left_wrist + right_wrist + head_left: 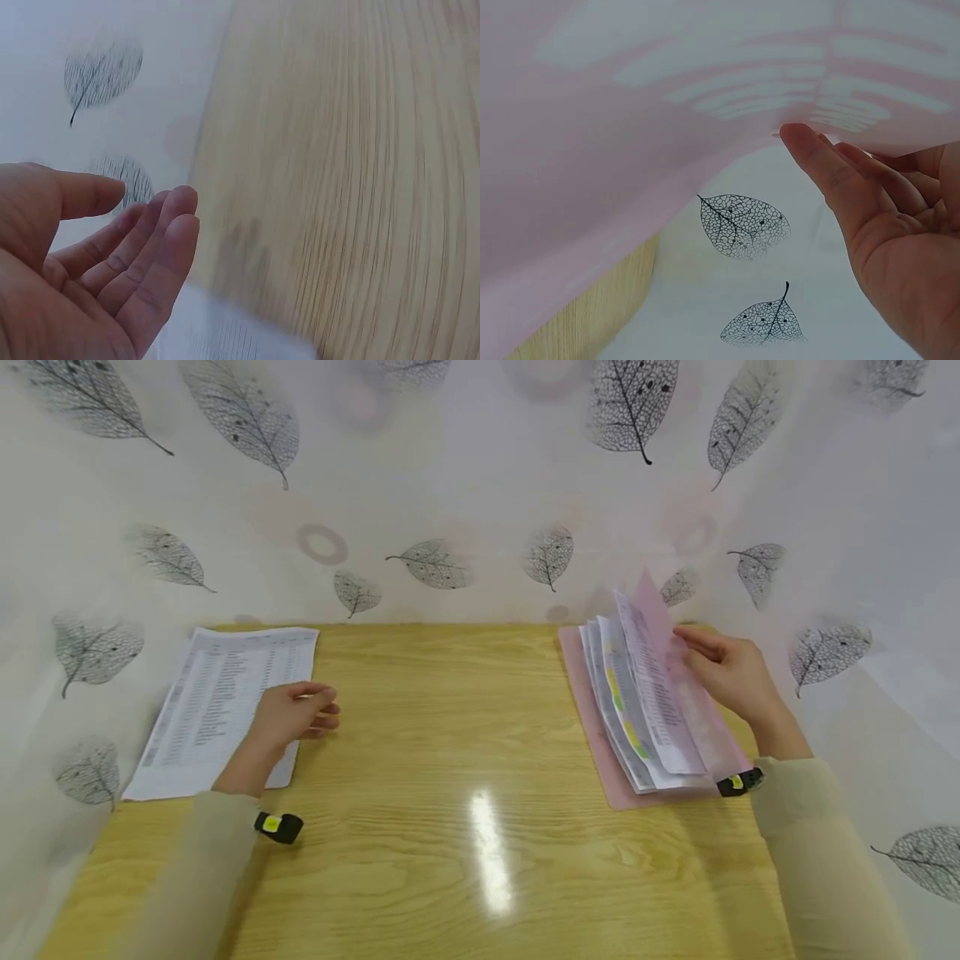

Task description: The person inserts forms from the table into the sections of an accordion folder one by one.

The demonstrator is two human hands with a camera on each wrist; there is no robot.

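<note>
At the right, a pink folder [587, 735] lies on the table, several printed sheets [617, 718] inside, some with yellow and green marks. My right hand [733, 672] pinches the edge of its pink cover, which stands lifted and tilted up. Seen from the right wrist, the cover [592, 172] arches above the fingers [821, 169]. My left hand [288, 717] holds nothing, fingers loosely bent, over the right side of a printed list [225, 693]. In the left wrist view, this left hand [112, 270] shows its palm, with the list's edge below.
The wooden table [435, 718] has a bright reflection near its front. A pale cloth with leaf prints [435, 564] hangs behind and along both sides. Each wrist wears a black band, the left band [279, 827] with a yellow spot.
</note>
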